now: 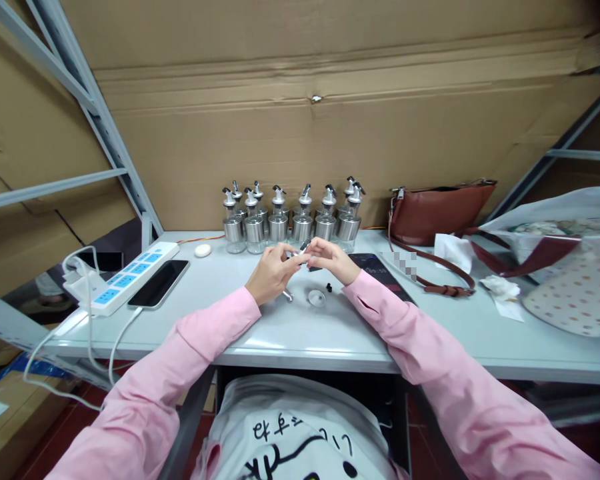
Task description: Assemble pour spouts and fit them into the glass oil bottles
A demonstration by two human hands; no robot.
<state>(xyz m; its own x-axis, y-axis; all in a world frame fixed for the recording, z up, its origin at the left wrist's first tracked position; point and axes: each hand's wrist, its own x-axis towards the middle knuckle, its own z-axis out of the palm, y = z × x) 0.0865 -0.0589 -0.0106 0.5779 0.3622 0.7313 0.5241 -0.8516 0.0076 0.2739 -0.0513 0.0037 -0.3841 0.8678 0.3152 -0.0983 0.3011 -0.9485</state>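
My left hand [274,272] and my right hand [333,259] meet above the middle of the table. Between their fingertips is a small pourer spout [305,246] with a black tip, partly hidden by the fingers. Both hands are closed in a pinch on it. Under my left hand lies a short metal tube [287,295]. A clear round plastic piece [317,298] rests on the tabletop below the hands, with a tiny black part [329,288] to its right. Behind the hands stand several glass oil bottles [278,227] with steel sleeves and pourer spouts.
At left are a white power strip [130,277], a phone [159,284] on a cable, and a small white round object [203,250]. A dark phone [385,275] lies right of my right hand. Farther right are a brown bag [440,210], crumpled tissues [503,290] and a plastic bag [580,207].
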